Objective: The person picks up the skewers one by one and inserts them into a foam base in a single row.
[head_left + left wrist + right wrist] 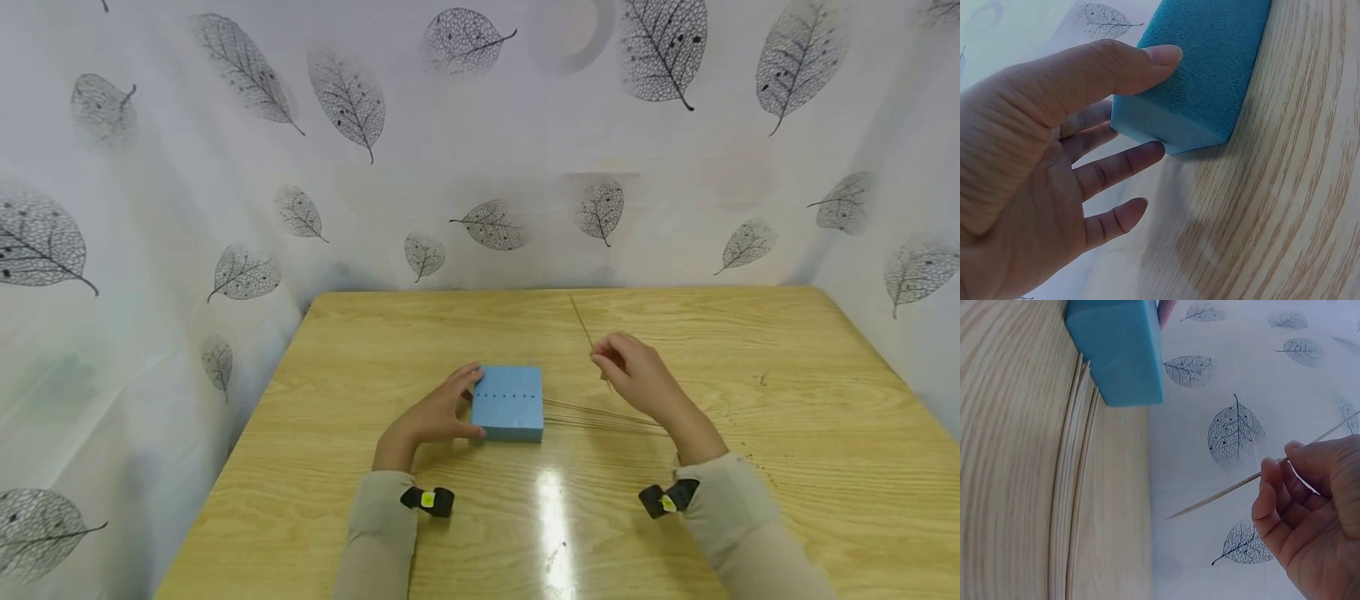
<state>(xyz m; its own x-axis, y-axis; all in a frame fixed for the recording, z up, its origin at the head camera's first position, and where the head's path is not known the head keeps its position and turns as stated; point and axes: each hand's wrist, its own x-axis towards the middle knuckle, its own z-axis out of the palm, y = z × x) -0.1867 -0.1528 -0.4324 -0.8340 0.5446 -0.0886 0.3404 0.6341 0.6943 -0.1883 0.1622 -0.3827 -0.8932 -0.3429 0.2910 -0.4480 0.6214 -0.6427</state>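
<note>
A light blue foam block [508, 415] lies on the table, a row of several small dark dots or holes [505, 396] running across its top. My left hand [435, 412] holds the block at its left end; in the left wrist view the thumb [1163, 57] presses one side while the fingers reach round the end. To the right of the block, my right hand [641, 379] pinches a thin bamboo skewer [1222, 494] between thumb and fingertips. One pointed end of the skewer shows in the right wrist view, and the stick slants above the table.
Several more skewers [600, 414] lie on the wooden table [337, 500], stretching from the block's right side to beneath my right forearm. Dark specks mark the tabletop at right. A white leaf-print curtain [487, 125] hangs behind the table and at both sides.
</note>
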